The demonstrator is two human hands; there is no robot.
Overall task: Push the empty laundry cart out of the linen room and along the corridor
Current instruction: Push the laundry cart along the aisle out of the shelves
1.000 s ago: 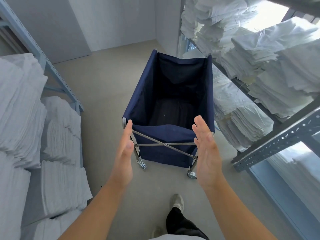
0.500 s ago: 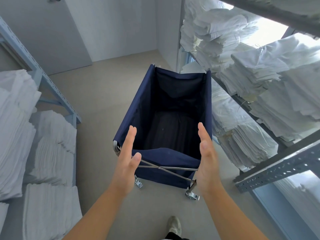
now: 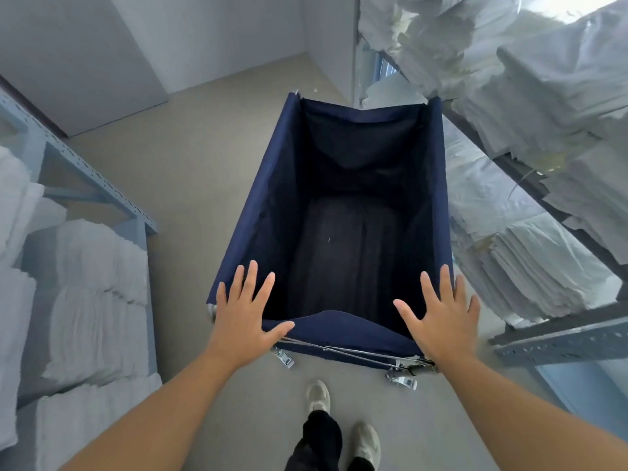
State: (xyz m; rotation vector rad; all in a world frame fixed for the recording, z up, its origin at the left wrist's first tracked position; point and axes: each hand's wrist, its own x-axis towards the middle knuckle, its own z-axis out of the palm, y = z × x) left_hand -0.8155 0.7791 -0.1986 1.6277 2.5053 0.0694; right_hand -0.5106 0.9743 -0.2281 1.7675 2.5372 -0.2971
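A navy fabric laundry cart (image 3: 272,205) on a metal frame with castors stands on the floor right in front of me, and its inside is empty. My left hand (image 3: 243,316) lies flat with spread fingers over the cart's near left corner. Over the near right corner my right hand (image 3: 441,317) is spread the same way, palm down. Neither hand is wrapped around the rim; whether the palms touch the fabric is hard to tell.
Metal shelving with stacked white linen (image 3: 88,300) lines the left side. More shelves of folded white sheets (image 3: 530,253) crowd close along the cart's right side. Open grey floor (image 3: 204,137) leads ahead to a pale door (image 3: 78,62) at the far left. My feet (image 3: 317,396) are just behind the cart.
I have stepped closer to the cart. Both hands moved forward from upright, facing each other, to palm down with spread fingers over the cart's near corners.
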